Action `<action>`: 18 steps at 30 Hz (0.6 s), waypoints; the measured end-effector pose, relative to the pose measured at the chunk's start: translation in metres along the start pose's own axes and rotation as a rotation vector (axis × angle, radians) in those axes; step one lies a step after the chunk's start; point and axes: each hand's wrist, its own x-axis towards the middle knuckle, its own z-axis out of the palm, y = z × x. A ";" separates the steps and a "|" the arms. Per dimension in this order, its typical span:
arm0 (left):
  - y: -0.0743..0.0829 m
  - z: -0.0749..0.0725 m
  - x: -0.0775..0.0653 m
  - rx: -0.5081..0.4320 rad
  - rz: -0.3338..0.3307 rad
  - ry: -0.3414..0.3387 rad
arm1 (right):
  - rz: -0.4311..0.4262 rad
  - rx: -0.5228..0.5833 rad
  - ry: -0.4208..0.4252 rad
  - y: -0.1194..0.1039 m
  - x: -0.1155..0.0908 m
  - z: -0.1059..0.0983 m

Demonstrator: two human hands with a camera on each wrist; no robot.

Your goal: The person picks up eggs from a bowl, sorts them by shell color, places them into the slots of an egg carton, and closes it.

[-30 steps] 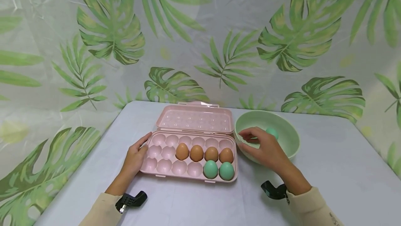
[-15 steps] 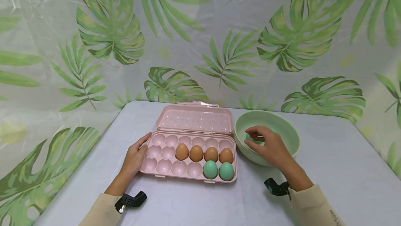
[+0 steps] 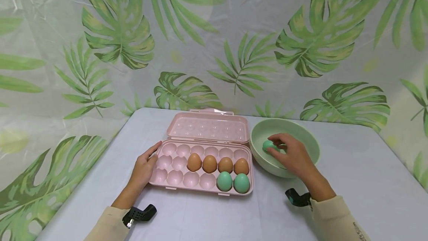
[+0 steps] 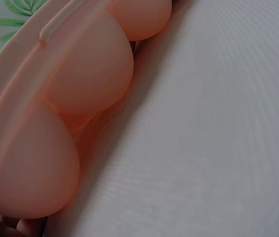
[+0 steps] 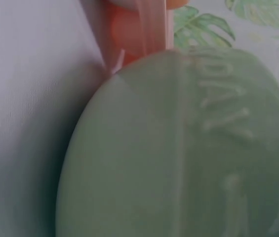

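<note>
A pink egg carton [image 3: 182, 187] lies with its lid [image 3: 207, 126] folded back. Its cups hold a row of brown eggs [image 3: 210, 163] and two green eggs [image 3: 224, 181] at the front right. My left hand [image 3: 144, 168] grips the carton's left end, thumb on the rim. Inside the green bowl [image 3: 305, 133], my right hand [image 3: 289, 155] has thumb and fingers around a green egg [image 3: 267, 145]. The hand hides part of that egg and the bowl's middle. In the left wrist view, the carton's rounded cups [image 4: 90, 64] show from outside.
A white cloth [image 3: 197, 218] covers the table under carton and bowl. Behind it hangs a leaf-patterned sheet [image 3: 234, 22]. The bowl's left rim stands close against the carton's right side. Black wrist cameras [image 3: 139, 215] sit at both sleeves.
My right hand has moved from the bowl's left rim slightly right, farther into the bowl, and a green egg now shows between its thumb and fingers. My left hand and the carton stay put.
</note>
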 end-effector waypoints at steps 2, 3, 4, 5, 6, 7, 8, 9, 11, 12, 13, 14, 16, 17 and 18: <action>0.000 0.000 0.000 0.005 0.000 0.000 | 0.002 -0.012 -0.001 0.001 0.000 -0.001; -0.001 0.000 0.000 0.006 0.000 0.001 | 0.003 -0.016 -0.002 0.001 0.000 -0.001; -0.001 0.000 0.000 0.007 0.001 0.000 | 0.006 -0.019 -0.004 0.001 -0.001 -0.002; -0.001 0.000 0.000 0.009 0.002 0.001 | 0.008 -0.021 -0.005 0.001 -0.001 -0.002; -0.001 0.000 0.000 0.011 0.002 0.002 | 0.010 -0.020 -0.008 0.001 -0.001 -0.002; -0.001 0.000 0.000 0.011 0.002 0.002 | 0.010 -0.025 -0.008 0.002 -0.001 -0.003; -0.001 0.000 0.000 0.009 0.002 0.002 | 0.011 -0.028 -0.009 0.003 -0.001 -0.003; -0.001 0.000 0.000 0.006 0.002 0.001 | 0.013 -0.028 -0.011 0.003 -0.001 -0.003; -0.001 0.000 0.000 0.004 0.002 0.000 | 0.017 -0.031 -0.016 0.005 -0.001 -0.003; -0.002 0.000 0.001 0.002 0.001 -0.002 | 0.023 -0.031 -0.019 0.006 -0.001 -0.003; -0.002 0.000 0.001 0.002 0.001 -0.001 | 0.028 -0.032 -0.023 0.007 -0.001 -0.002; -0.002 0.000 0.001 0.004 0.001 -0.002 | 0.037 -0.037 -0.030 0.007 -0.001 -0.002; -0.002 0.000 0.001 0.006 0.002 -0.002 | 0.052 -0.050 -0.042 0.008 -0.001 -0.001; -0.002 0.000 0.001 0.008 0.002 -0.002 | 0.059 -0.058 -0.048 0.009 -0.001 0.000; -0.002 0.000 0.001 0.009 0.003 -0.003 | 0.061 -0.071 -0.052 0.009 -0.001 0.000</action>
